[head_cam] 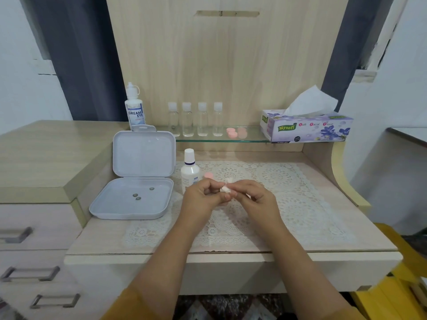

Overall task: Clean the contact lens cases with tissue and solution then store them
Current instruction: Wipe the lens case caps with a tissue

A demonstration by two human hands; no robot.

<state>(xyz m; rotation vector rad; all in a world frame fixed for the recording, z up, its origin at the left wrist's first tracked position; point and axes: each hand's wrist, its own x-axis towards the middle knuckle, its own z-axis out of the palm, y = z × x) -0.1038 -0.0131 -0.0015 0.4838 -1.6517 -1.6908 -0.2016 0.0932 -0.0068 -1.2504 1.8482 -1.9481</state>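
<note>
I had both hands together over the lace mat in the middle of the desk, a little nearer its back edge than its front. My left hand was curled, its fingers closed round something small that I could not make out behind the knuckles; I took it to be a piece of a lens case. My right hand pinched a wad of white tissue and pressed it against whatever the left one held, so the two hands touched at the fingertips.

By my reckoning I was in the wiping step, with a good deal left. One pink cap lay on the mat just behind my left hand, beside the small white solution bottle, which stood upright with its cap on. More pink case pieces sat on the glass shelf at the back of the desk, between the row of four clear bottles and the tissue box at the shelf's right end; whether those were already cleaned I could not tell.

The storing had not begun, as far as I could judge. The white storage box stood open at the desk's left edge, lid propped up, and its tray held only three small dark round things, no pink parts. The larger solution bottle stood behind the lid at the shelf's left end.
</note>
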